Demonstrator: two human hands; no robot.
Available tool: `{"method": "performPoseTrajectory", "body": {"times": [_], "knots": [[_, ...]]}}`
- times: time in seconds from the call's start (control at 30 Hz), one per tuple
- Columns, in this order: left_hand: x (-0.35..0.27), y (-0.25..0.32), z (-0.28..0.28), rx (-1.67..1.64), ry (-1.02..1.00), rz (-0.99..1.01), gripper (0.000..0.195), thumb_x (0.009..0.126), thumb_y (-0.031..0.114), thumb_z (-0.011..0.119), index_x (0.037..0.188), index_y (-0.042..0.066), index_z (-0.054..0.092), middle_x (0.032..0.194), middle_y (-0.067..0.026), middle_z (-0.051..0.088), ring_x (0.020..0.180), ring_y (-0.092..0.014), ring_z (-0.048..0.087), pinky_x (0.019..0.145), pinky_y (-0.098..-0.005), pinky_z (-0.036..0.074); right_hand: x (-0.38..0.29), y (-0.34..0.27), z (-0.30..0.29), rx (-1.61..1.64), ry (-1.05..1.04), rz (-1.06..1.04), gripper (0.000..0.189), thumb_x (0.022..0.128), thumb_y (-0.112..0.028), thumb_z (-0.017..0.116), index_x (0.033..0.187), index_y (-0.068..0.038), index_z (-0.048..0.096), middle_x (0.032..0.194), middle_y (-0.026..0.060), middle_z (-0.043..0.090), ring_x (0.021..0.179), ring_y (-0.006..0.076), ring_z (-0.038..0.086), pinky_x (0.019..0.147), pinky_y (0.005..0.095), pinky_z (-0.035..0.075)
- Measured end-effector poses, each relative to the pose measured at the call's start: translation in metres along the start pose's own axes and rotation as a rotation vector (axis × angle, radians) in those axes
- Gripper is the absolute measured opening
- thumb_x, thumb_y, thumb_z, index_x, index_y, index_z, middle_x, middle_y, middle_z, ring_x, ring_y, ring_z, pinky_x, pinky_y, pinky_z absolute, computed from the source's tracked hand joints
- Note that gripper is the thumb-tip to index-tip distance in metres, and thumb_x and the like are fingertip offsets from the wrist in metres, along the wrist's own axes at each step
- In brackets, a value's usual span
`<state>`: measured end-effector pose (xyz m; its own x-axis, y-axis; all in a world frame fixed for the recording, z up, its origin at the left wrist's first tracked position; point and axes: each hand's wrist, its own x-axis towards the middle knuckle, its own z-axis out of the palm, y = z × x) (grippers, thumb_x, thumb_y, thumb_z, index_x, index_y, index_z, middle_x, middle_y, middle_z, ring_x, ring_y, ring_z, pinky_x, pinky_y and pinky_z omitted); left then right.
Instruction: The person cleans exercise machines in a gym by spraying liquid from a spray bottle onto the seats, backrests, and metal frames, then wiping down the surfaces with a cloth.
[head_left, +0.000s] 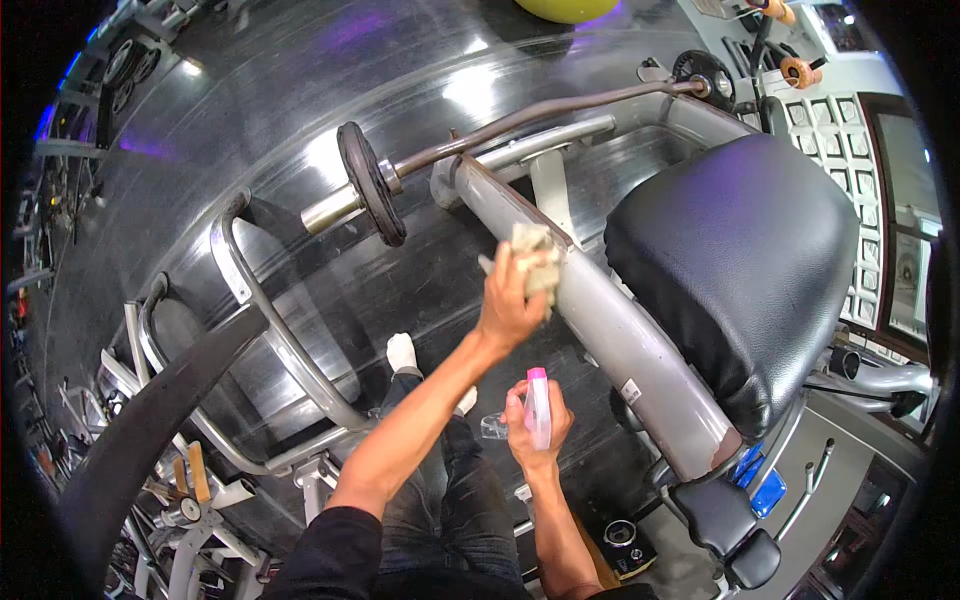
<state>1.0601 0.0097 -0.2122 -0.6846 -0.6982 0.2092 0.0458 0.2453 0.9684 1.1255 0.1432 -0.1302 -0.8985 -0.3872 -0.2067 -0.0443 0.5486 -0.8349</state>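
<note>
My left hand (514, 296) is closed around a crumpled pale cloth (534, 259), which is slightly blurred and lies against the grey metal beam (622, 330) of a weight bench. Lower down, my right hand (541, 427) grips a small translucent bottle (538, 412) with a pink top. A clear plastic piece (493, 426) shows beside its fingers. Right of the beam is a black padded seat (735, 262). A curved barbell bar (525, 116) rests across the frame's far end, with a black weight plate (369, 184) near its left end.
A curved metal tube frame (274, 322) stands at the left, with a dark strap-like band (165, 412) in front. More gym equipment fills the lower left. Smaller black pads (712, 506) and a blue object (766, 491) are at the lower right. A yellow-green ball (568, 7) sits at the top.
</note>
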Motion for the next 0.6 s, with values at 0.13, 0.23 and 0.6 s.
{"method": "performPoseTrajectory", "body": {"times": [0.13,0.23,0.6], "knots": [[0.055,-0.031,-0.007,0.013,0.223,-0.317,0.031,0.084,0.007,0.044,0.113,-0.001,0.052,0.105,-0.0217,0.056,0.099,-0.039,0.056,0.088,-0.0429,0.044,-0.005,0.006,-0.007,0.014,-0.014,-0.02,0.023,0.084,-0.026,0.068,0.084,-0.006,0.056,0.072,0.0066,0.063,0.06,0.0252,0.064,0.055,0.0332,0.049],[0.052,-0.016,-0.006,0.062,0.204,-0.315,0.03,0.084,0.007,0.044,0.112,-0.001,0.052,0.103,-0.0214,0.056,0.095,-0.039,0.058,0.085,-0.0432,0.045,-0.008,0.011,-0.017,0.018,0.011,-0.063,0.024,0.084,-0.027,0.067,0.084,-0.006,0.056,0.07,0.0064,0.063,0.058,0.0245,0.063,0.054,0.0328,0.049],[-0.003,0.095,0.002,-0.019,0.007,0.029,0.038,0.073,0.001,0.059,0.111,0.003,0.054,0.101,-0.0221,0.049,0.092,-0.043,0.056,0.078,-0.0467,0.047,-0.025,0.034,-0.043,-0.121,-0.008,-0.163,0.023,0.084,-0.021,0.068,0.083,-0.001,0.056,0.067,0.0122,0.062,0.058,0.0311,0.063,0.055,0.035,0.05]]}}
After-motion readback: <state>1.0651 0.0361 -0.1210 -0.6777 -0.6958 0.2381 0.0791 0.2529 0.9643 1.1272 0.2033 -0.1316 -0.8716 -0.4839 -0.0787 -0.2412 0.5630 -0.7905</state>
